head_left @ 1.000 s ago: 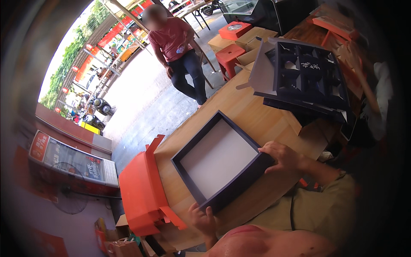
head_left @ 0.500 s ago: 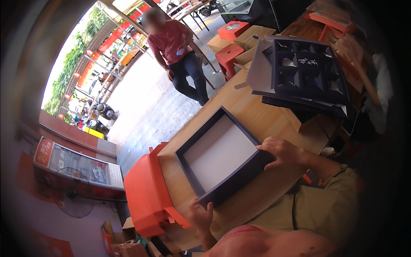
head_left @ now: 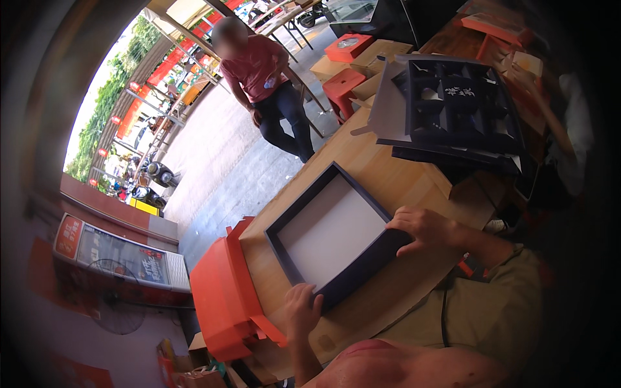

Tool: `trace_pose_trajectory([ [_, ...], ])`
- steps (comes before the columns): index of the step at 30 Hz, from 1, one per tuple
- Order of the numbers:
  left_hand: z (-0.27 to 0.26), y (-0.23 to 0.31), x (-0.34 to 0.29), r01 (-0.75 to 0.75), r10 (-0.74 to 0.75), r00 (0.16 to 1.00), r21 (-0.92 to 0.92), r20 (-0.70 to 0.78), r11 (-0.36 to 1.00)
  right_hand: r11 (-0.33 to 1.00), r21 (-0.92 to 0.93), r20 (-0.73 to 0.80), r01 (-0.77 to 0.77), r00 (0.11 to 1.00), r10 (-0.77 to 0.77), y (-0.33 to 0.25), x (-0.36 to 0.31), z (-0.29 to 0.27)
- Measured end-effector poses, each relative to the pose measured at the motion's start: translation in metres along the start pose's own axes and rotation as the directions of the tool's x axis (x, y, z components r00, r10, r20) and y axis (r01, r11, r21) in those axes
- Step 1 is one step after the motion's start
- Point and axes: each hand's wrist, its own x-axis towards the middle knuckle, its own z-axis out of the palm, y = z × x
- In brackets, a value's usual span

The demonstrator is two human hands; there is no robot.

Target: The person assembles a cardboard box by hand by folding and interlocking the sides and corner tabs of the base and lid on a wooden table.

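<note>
An open, shallow dark-blue box with a white inside lies on the wooden table before me. At its near left corner, my left hand hooks its fingers over the rim, with the thumb against the outer wall. My right hand grips the right corner, fingertips on the rim and thumb on the outside. Left of the box lie folded red cardboard pieces. Dark-blue divided trays are piled at the far right of the table, beside an opened grey-white flap.
Beyond the table a person in a pink shirt sits facing this way. A red stool and cardboard boxes stand at the far side. Another person's arm reaches in at the right. A fan and a display fridge are at left.
My left hand has moved up onto the near left corner, its fingers now over the rim. My right hand and the box stay nearly where they were.
</note>
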Motion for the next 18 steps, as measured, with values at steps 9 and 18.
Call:
trace_pose_trajectory([
  [9,0.017,-0.01,0.006,-0.038,0.029,0.962,0.029,0.271,0.999,0.974,-0.218,0.068,0.054,0.997,-0.04,-0.018,0.014,-0.011],
  [18,0.014,0.005,0.027,0.141,-0.139,0.905,0.026,0.402,0.99,0.996,-0.084,0.454,0.027,0.891,0.014,-0.027,0.04,0.02],
])
